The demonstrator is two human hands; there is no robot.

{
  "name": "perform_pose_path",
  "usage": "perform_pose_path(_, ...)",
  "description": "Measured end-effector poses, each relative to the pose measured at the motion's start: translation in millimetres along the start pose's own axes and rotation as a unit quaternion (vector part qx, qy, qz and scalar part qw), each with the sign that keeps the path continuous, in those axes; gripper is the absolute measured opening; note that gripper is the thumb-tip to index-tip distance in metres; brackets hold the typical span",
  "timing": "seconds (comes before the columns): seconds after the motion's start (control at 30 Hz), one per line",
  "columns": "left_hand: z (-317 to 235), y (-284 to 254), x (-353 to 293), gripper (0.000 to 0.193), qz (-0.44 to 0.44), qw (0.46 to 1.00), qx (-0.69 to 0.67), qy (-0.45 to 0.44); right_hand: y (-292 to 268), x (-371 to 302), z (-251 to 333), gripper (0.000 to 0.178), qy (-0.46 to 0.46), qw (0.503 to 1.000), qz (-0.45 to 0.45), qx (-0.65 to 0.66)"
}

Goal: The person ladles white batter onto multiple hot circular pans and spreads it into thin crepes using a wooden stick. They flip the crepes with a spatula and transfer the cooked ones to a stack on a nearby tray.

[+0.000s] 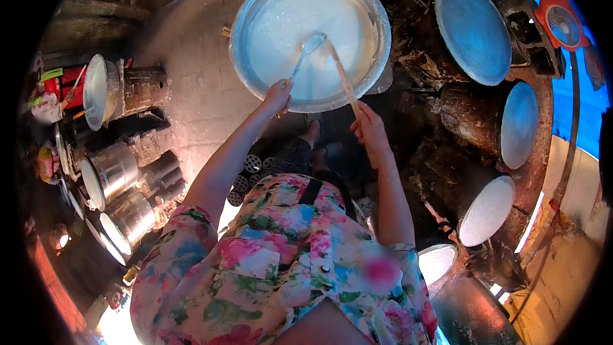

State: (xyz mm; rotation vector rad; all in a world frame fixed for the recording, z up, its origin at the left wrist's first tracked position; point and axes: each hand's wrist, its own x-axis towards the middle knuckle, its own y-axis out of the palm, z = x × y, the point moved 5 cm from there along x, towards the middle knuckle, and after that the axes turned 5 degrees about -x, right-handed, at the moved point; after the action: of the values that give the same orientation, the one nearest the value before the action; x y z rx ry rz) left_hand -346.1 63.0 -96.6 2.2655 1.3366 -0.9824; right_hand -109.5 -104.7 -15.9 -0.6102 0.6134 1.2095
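Note:
A wide round metal basin [237, 32] of pale, milky liquid [281, 22] stands in front of me at the far middle. My left hand [277, 97] is closed on the handle of a long spoon [313, 43], whose bowl is over or at the liquid near the basin's middle. In my right hand [370, 129] is a slim wooden stick [344, 78], its far end near the spoon's bowl. Both hands are at the basin's near rim. Whether the two tips touch each other, I cannot tell.
Several round vessels with pale tops, such as a large pan [474, 32] and a drum [518, 124], line the right side. Shiny metal pots [118, 171] stand at left. Perforated round briquettes [253, 163] lie by my feet. A red fan [562, 22] is at far right.

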Motion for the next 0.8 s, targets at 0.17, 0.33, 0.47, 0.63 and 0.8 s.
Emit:
perform_pose_path(0.17, -6.6, 27.8, -4.6, 0.039, 0.031, 0.980, -0.166, -0.103, -6.6, 13.1, 7.4, 0.041, -0.020, 0.999, 0.045, -0.015)
perform_pose_path(0.33, -2.3, 56.9, -16.9, 0.037, 0.169, 0.842, -0.475, -0.193, -11.0, 18.7, 12.5, 0.041, 0.015, 0.998, 0.042, -0.036)
perform_pose_path(0.47, 1.9, 80.4, -36.0, 0.040, 0.305, 0.643, -0.682, -0.171, -26.0, 17.8, 10.0, 0.041, -0.011, 0.997, 0.065, 0.045)
perform_pose_path(0.63, -16.0, 89.2, -77.3, 0.041, 0.347, 0.532, -0.747, -0.199, -25.8, -20.4, -2.5, 0.039, 0.025, 0.991, 0.094, 0.091)
perform_pose_path(0.8, -68.6, 67.7, -132.1, 0.042, 0.348, 0.621, -0.694, -0.110, -8.4, -39.9, 11.9, 0.045, -0.053, 0.978, 0.144, 0.143)
